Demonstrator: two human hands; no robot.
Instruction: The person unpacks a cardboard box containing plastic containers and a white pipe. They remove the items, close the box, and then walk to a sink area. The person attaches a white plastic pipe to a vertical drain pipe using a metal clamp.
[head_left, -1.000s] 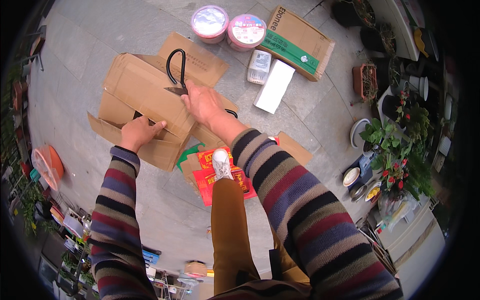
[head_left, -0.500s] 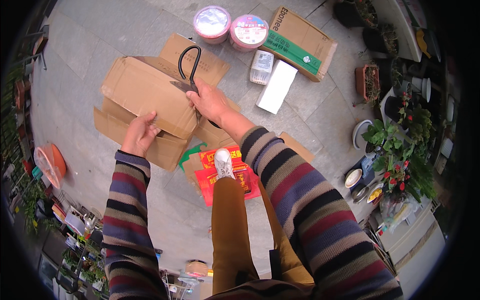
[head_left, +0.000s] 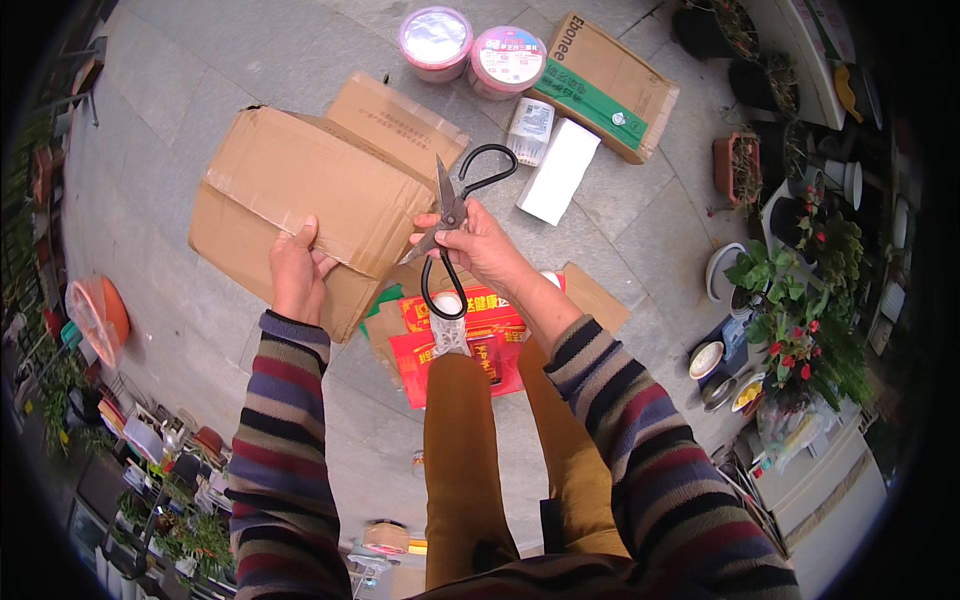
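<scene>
Gripping a flattened cardboard box (head_left: 300,190) at its near edge, the left hand (head_left: 295,275) holds it up off the pavement, at ten o'clock from the shoes. At the box's three o'clock, the right hand (head_left: 480,240) is closed on big black scissors (head_left: 455,215), blades slightly parted. No cut shows in the cardboard yet.

Scissors (head_left: 452,215): dark matt metal, bare blades. Box (head_left: 300,205): matt brown corrugated cardboard, rough torn edges. Floor (head_left: 160,130): grey matt stone slabs. Sleeves: striped knit cloth.
</scene>
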